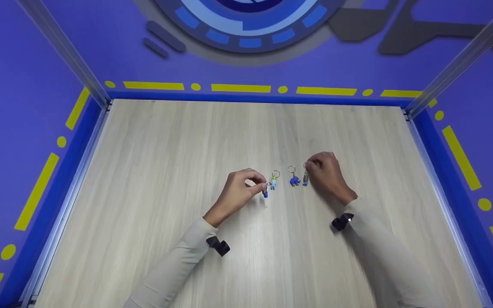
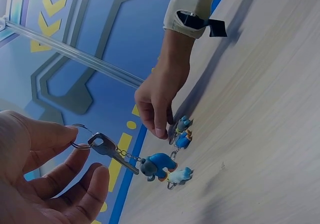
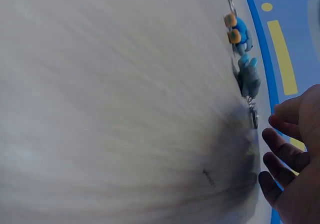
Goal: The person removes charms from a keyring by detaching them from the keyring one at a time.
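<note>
My left hand (image 1: 239, 188) pinches a keyring (image 2: 80, 145) between thumb and forefinger. From the ring hang a metal key (image 2: 107, 147) and, on a short chain, a grey-headed figure in blue (image 2: 161, 163). To its right lies a pale-blue figure keychain (image 1: 273, 183), then a blue one with orange feet (image 1: 294, 181). The rightmost keychain is a grey figure with light-blue ends (image 3: 250, 79), its metal ring (image 3: 254, 116) stretched toward my right hand. The fingers of my right hand (image 1: 327, 173) are loosely bent, their tips close beside that ring.
The keychains lie in a row on a pale wood-grain table (image 1: 165, 141). Blue panels with yellow markings (image 1: 240, 88) rise at the back and both sides, with metal posts (image 1: 456, 62) at the corners. Each wrist has a black strap mount (image 1: 218, 245).
</note>
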Tool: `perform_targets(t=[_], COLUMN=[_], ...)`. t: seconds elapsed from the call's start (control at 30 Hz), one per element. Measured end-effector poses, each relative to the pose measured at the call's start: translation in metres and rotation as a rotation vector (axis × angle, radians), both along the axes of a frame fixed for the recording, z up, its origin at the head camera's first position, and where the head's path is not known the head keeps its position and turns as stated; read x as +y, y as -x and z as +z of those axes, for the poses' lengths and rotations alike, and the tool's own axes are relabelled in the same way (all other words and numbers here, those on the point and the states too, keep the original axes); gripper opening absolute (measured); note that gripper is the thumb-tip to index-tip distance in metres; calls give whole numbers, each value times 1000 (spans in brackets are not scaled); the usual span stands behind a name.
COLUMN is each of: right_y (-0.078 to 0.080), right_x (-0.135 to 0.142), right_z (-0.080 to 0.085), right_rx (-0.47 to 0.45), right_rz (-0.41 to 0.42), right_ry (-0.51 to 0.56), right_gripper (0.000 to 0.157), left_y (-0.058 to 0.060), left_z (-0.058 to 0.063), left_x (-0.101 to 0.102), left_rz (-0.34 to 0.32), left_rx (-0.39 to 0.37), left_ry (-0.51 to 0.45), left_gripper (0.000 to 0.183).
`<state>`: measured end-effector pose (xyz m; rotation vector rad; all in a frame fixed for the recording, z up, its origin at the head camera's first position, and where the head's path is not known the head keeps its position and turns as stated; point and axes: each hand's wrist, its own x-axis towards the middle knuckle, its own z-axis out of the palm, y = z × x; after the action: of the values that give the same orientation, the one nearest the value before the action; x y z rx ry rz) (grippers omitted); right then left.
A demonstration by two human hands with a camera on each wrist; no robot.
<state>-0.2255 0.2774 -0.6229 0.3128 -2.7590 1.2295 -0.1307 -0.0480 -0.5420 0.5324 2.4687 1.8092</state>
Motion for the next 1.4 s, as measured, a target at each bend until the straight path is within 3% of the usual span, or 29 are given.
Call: perform_targets(t=[0.57,0.77,1.03,1.4], right_y=[-26,-33,-45,-57], right_x=[-15,-20,-27,-38], right_z=[35,38,38,43], right_rx=[10,61,55,60], right_rz=[94,125,126,171], right_ry=[76,84,67,63], right_gripper=[6,4,12,11], left_y=[0,0,-1,-1], left_z=[0,1,1,3], left_x=[1,1,5,8], left_rz=[-8,-28,-9,-20], left_rx=[1,-4,-11,-16], left_ry=[25,45,13,7], left_gripper=[12,3,17,14])
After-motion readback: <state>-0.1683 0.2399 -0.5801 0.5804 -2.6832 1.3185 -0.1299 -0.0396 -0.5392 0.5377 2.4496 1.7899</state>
